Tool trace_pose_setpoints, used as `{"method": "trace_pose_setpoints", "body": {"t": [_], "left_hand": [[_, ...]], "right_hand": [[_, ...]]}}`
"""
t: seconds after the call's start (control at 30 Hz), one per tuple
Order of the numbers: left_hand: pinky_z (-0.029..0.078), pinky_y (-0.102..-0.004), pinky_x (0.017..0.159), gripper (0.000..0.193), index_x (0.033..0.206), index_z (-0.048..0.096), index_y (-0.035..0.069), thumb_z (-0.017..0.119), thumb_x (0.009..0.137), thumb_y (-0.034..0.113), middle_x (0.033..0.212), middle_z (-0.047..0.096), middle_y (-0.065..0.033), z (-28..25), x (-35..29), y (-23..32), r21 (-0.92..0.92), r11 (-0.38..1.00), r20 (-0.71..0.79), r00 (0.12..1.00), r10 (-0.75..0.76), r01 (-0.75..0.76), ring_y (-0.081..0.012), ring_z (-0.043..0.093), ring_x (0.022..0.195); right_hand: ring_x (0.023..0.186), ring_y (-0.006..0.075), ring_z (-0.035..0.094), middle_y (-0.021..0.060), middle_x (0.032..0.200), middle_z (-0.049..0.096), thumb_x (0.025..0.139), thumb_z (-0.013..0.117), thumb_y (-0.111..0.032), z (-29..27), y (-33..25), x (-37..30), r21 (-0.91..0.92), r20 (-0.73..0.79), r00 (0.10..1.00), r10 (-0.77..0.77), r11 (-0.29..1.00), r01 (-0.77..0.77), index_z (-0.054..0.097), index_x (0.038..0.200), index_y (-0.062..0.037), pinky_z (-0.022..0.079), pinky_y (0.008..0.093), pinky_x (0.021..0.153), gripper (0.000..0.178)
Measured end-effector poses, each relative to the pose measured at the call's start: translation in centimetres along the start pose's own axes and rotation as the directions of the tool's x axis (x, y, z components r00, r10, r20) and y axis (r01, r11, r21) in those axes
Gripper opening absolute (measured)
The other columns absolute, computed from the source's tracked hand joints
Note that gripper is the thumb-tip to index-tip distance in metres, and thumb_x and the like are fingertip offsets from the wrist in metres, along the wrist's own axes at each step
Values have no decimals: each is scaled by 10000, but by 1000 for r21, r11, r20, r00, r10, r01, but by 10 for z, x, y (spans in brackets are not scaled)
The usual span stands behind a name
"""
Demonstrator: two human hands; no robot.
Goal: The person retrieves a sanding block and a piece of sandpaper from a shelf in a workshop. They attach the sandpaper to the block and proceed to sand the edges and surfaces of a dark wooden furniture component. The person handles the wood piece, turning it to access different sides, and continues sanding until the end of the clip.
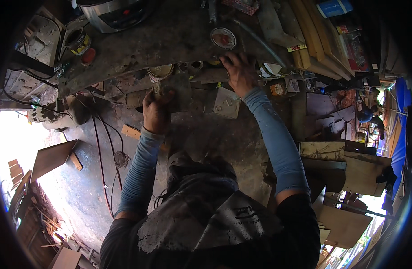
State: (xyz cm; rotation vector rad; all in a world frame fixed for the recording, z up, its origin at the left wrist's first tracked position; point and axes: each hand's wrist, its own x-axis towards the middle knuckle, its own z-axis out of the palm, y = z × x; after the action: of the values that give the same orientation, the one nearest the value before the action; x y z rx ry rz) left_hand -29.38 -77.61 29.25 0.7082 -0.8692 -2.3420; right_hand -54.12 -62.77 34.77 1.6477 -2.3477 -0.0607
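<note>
A dark, flat piece (pixel 182 96) is at the near edge of the workbench (pixel 138 47), left of the middle of the scene. The left hand (pixel 156 111) is at its left side, the thumb laid over it and the other fingers bent; they look clamped on the piece, though its underside is hidden. An open round can (pixel 161 71) with pale stuff on top is just beyond it.

To the right, the right hand (pixel 241 75) reaches to the bench's near edge, palm down, fingers bent and slightly apart; whether they grip anything I cannot tell. Just beyond its fingertips lies a round lid (pixel 223 39) smeared with red. A pale square piece (pixel 227 103) with a ring mark is between the two hands, nearer than the right one.

Farther right, a metal bar (pixel 260 42) slants across the bench beside long wooden boards (pixel 322 38), with a blue container (pixel 335 7) at the far right. On the far left are a yellow-and-black can (pixel 78 41), a reddish disc (pixel 88 56) beside it, and a grey-and-black appliance (pixel 111 15). Nearer on the left, cables (pixel 98 143) trail over the floor (pixel 91 175), close to an orange-brown wooden strip (pixel 130 131).
</note>
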Motion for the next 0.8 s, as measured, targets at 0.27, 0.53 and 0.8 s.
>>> {"method": "trace_pose_setpoints", "body": {"t": [0.27,0.53,0.8], "left_hand": [[574,-307,759,164,1024,669,-29,673,873,34,938,703,-68,7,0,11,-31,999,-43,999,-15,14,-181,696,822],[589,-325,763,188,1080,633,-59,651,914,28,1002,698,-92,19,15,6,679,572,346,888,303,-460,-180,697,887],[575,-347,837,271,1154,592,-75,643,912,34,1078,687,-121,35,26,9,-29,996,131,988,-80,84,-225,692,945]], "right_hand": [[1178,265,515,44,1288,556,683,720,-12,-21,-5,-5,291,34,999,23,956,-32,634,1287,-118,419,474,1001,619],[1189,300,520,70,1265,552,677,693,14,-78,-63,-29,479,-79,997,4,877,35,615,1315,-107,428,460,1007,655],[1162,303,493,82,1305,523,653,734,-76,-77,-62,-43,248,-40,987,-158,955,163,577,1368,-128,404,474,983,734]]}}
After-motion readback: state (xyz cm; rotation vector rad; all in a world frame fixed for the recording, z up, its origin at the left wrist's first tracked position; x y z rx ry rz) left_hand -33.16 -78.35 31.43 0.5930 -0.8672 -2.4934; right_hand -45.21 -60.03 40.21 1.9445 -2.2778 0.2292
